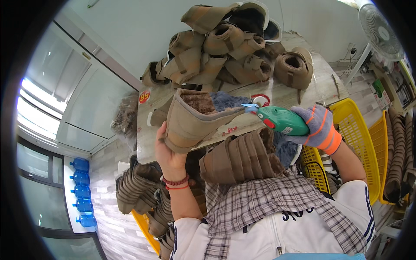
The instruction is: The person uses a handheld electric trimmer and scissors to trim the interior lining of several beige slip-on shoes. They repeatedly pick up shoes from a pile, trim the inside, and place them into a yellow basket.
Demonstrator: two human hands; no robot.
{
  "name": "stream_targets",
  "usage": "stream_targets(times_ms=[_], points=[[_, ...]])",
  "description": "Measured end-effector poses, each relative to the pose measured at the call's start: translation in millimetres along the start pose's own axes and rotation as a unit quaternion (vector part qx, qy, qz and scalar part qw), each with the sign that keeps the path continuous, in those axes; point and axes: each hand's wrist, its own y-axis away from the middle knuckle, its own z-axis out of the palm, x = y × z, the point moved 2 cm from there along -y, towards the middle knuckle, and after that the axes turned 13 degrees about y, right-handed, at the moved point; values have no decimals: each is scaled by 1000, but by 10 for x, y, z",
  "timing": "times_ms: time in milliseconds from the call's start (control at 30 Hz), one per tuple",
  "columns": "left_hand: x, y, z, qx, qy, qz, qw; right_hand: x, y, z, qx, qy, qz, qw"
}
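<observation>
My checked apron [260, 197] is at the bottom middle. Above is the table [323, 89], boots [223, 41] piled at the top. In the middle, my left hand [172, 156] holds one fuzzy boot [190, 125]; my gloved right hand [316, 123] grips a green tool [284, 121], tip by the boot's edge.

brown fur-lined boot upper [184, 125] | opening upward | green handheld tool [284, 121] | tip leftward, at upper's edge
</observation>
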Motion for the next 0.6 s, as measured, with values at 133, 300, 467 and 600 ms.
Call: stream_targets(times_ms=[133, 300, 467, 600], points=[[-49, 10, 35, 19, -18, 13, 1000, -17, 5, -14, 5, 22, -30, 999], [-74, 8, 29, 36, -21, 16, 999, -43, -8, -19, 0, -5, -49, 999], [-84, 9, 14, 49, -42, 47, 997, -136, -86, -48, -3, -32, -47, 998], [-72, 85, 65, 19, -12, 13, 1000, -208, -180, -42, -21, -58, -57, 996]])
